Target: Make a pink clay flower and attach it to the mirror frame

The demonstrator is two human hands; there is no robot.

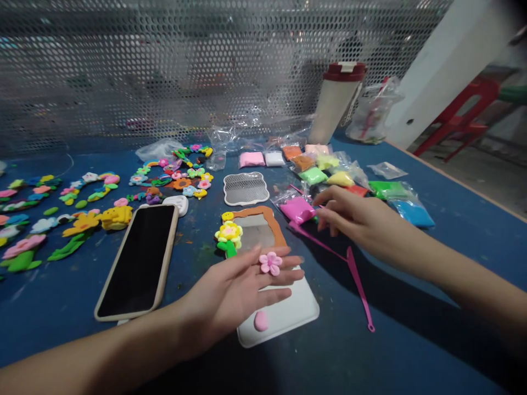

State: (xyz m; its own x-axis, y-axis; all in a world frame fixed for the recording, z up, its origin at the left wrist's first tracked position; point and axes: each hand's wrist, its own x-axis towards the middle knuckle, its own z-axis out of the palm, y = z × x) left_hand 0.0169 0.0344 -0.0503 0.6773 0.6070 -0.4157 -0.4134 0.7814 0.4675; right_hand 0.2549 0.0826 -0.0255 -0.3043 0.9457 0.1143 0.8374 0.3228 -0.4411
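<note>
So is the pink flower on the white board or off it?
Off: the pink flower lies on the upturned left hand, which partly hides the white board.

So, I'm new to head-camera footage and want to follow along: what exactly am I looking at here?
No machine here: these are a person's bare hands, seen from a camera worn on the head, looking forward and down. There is just one view. The left hand is palm up, a pink flower resting on it. The right hand is by a magenta packet; whether it touches is hard to tell. On the blue table lie a phone, a white board, a brown-edged frame, a thin pink tool and more coloured packets.
</note>
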